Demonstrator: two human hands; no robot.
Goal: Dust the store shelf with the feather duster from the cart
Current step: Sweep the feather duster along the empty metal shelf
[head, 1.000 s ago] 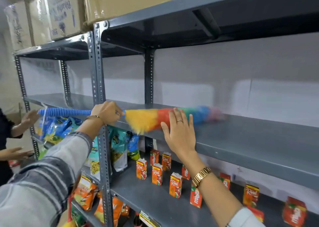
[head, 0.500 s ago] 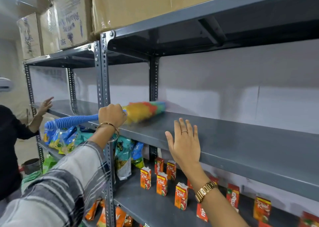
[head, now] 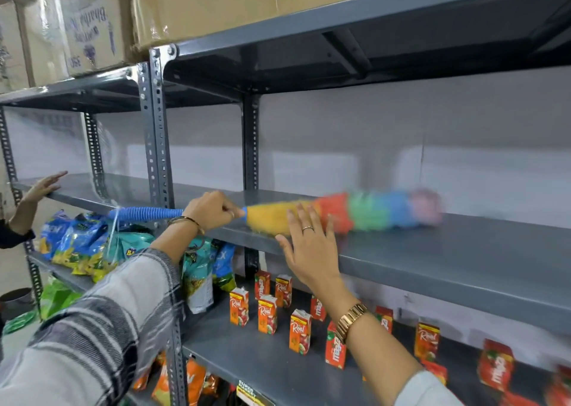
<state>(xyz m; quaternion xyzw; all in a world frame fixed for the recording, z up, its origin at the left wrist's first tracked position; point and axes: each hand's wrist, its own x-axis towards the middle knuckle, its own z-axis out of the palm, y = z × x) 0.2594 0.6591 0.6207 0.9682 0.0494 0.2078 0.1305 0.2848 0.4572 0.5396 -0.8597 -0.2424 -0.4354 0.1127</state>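
The feather duster [head: 370,212] has a ribbed blue handle and a blurred head banded yellow, red, green, blue and pink. Its head lies along the grey metal shelf [head: 463,260] at chest height. My left hand [head: 211,209] is shut on the handle just behind the yellow feathers. My right hand [head: 309,248] is held flat, fingers apart, against the shelf's front edge, in front of the yellow part of the duster. It holds nothing.
Juice cartons [head: 267,314] stand on the shelf below. Snack bags [head: 83,242] fill the lower left bay. Cardboard boxes [head: 89,19] sit on the top shelf. Another person's hand [head: 43,186] rests on the shelf at far left. A slotted upright post [head: 157,146] divides the bays.
The duster head has swept right along the shelf, from beside the post to well past my right hand. My right hand has stayed at the shelf edge.
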